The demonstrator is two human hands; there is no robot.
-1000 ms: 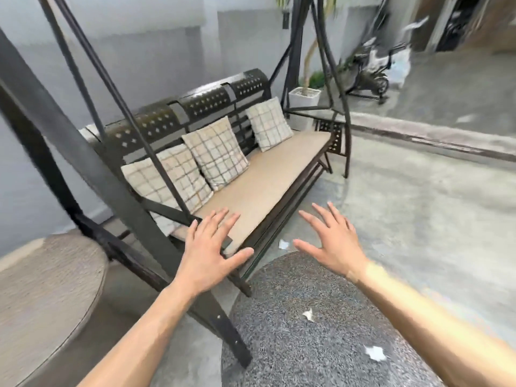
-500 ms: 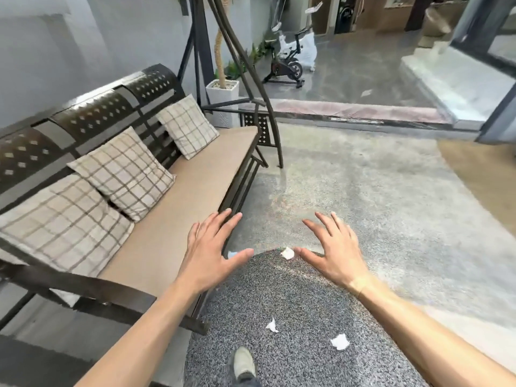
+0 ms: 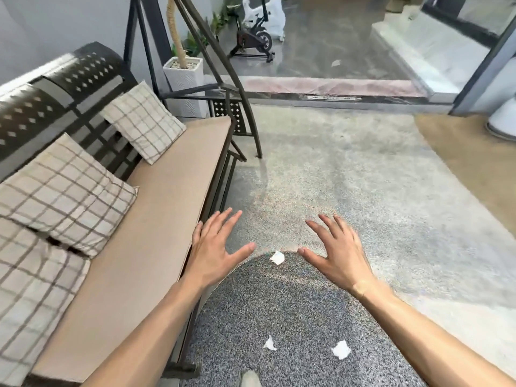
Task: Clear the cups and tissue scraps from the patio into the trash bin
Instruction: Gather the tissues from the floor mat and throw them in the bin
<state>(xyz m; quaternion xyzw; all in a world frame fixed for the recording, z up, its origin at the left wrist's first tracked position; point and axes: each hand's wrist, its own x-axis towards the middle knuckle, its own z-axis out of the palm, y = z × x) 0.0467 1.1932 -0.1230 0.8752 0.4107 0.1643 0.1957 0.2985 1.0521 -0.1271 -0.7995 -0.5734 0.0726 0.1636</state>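
Three white tissue scraps lie on the dark speckled floor patch (image 3: pixel 293 317), one (image 3: pixel 277 257) at its far edge between the empty, spread-fingered left hand (image 3: pixel 215 248) and right hand (image 3: pixel 333 254), two nearer (image 3: pixel 269 343) (image 3: pixel 341 349), beside the swing bench (image 3: pixel 156 219) with three checked cushions, the nearest (image 3: pixel 30 289) cut off by the frame.
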